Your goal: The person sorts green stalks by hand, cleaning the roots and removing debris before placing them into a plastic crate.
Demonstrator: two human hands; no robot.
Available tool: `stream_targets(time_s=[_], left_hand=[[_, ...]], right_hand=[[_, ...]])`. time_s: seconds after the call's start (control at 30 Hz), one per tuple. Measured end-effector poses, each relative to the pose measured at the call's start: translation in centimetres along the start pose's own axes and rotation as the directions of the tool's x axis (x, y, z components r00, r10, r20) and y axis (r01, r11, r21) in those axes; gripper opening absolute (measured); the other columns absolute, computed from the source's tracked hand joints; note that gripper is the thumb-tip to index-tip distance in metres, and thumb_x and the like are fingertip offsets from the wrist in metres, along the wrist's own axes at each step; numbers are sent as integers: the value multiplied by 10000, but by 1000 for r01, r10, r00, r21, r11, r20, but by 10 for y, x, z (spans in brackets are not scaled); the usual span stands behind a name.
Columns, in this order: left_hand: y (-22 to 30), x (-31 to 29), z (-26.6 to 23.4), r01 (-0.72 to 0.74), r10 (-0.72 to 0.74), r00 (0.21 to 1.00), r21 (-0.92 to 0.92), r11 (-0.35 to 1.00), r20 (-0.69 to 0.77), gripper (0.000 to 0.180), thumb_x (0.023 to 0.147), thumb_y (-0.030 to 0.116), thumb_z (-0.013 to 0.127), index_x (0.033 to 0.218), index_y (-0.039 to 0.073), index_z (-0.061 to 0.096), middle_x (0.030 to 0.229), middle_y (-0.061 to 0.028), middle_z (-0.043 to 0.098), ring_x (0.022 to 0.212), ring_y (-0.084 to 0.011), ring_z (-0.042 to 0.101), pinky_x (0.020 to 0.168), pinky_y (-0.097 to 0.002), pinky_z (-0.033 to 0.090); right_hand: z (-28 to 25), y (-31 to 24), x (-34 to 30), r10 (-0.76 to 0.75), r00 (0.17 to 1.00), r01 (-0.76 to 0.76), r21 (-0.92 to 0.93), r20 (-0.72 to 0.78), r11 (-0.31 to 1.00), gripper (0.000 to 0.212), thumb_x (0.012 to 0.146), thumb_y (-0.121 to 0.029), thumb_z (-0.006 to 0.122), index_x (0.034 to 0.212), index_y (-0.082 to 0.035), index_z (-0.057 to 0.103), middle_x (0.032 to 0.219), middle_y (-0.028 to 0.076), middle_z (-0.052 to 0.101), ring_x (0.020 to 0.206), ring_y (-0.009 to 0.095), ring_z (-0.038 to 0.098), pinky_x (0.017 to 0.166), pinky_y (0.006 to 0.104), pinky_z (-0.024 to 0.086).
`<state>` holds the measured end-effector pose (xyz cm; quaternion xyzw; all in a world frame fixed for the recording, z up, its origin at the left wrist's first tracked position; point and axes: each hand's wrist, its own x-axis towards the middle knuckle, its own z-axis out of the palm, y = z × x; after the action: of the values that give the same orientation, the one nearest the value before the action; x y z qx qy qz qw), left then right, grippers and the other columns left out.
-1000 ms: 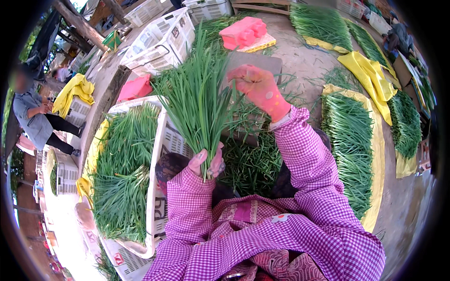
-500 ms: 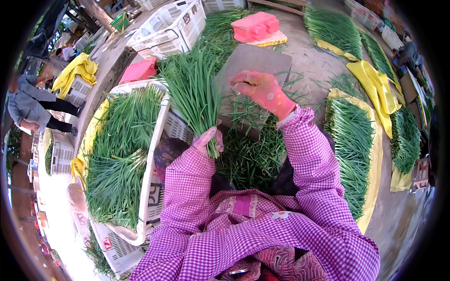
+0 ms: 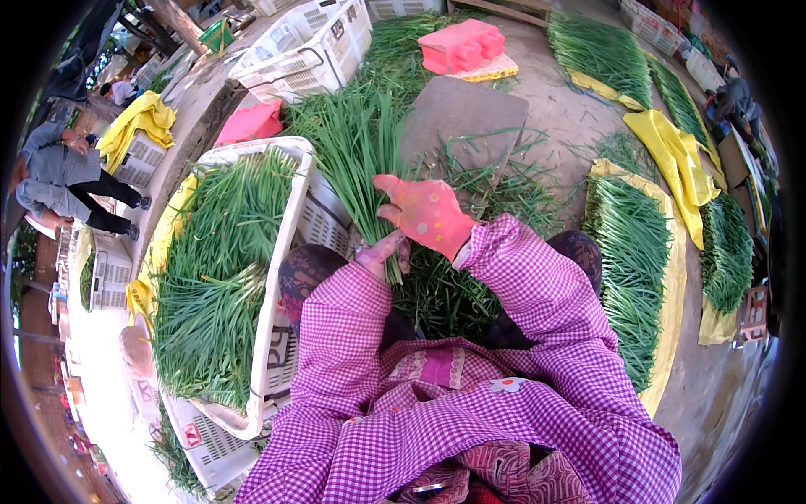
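Hands at work over loose green leaves. The left hand [image 3: 384,254] — fingers curled closed — grips a bunch of green stalks [image 3: 363,164] near its lower end, the leaves fanning toward the far left. The right hand [image 3: 424,214], in a red glove, has its fingers parted at the bunch's right edge; whether they touch it cannot be told. Left: a white crate [image 3: 274,290] heaped with stalks. Right: a long row of stalks [image 3: 631,281] on yellow cloth [image 3: 674,286]. Far: a dark board [image 3: 466,118].

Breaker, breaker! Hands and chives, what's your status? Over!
Left hand gripping chive bundle by lower stems. Orange-gloved right hand beside it, fingers parted; contact unclear. Loose leaves heaped below; nothing visibly blocking.
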<state>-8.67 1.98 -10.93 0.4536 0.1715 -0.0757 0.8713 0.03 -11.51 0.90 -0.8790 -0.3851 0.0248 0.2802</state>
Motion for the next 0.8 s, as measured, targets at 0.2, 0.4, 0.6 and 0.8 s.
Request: stream_targets(time_s=[0.2,0.4,0.6,0.8], left_hand=[[3,0,13,20,-6,994,126,992,-110,252,842,260,631,913,19,614,668,-44,525,555,-174,510,482,-315,439],[4,6,-2,23,-18,998,75,997,-63,243,853,235,604,970,22,594,672,-40,513,556,-155,478,480,-301,402],[17,-14,27,-142,166,984,281,949,-63,314,813,376,580,838,73,501,680,0,463,560,-130,429,506,-268,364],[6,-7,10,-88,89,996,171,981,5,268,832,312,631,797,55,563,629,-23,490,522,-138,463,479,-279,401]], right_hand=[[7,5,-1,-8,999,7,-28,-43,1000,277,807,-308,597,1028,-143,565,753,117,644,726,324,628,636,428,483],[11,15,1,5,972,21,110,-234,994,155,777,-245,614,889,-139,600,733,107,631,708,318,618,620,412,475],[14,19,5,48,964,-8,151,-261,988,163,774,-242,619,891,-130,598,726,119,624,713,328,614,626,406,476],[-37,88,28,401,739,-278,296,-542,914,197,815,-286,602,953,-145,597,793,117,649,748,328,623,661,430,472]])
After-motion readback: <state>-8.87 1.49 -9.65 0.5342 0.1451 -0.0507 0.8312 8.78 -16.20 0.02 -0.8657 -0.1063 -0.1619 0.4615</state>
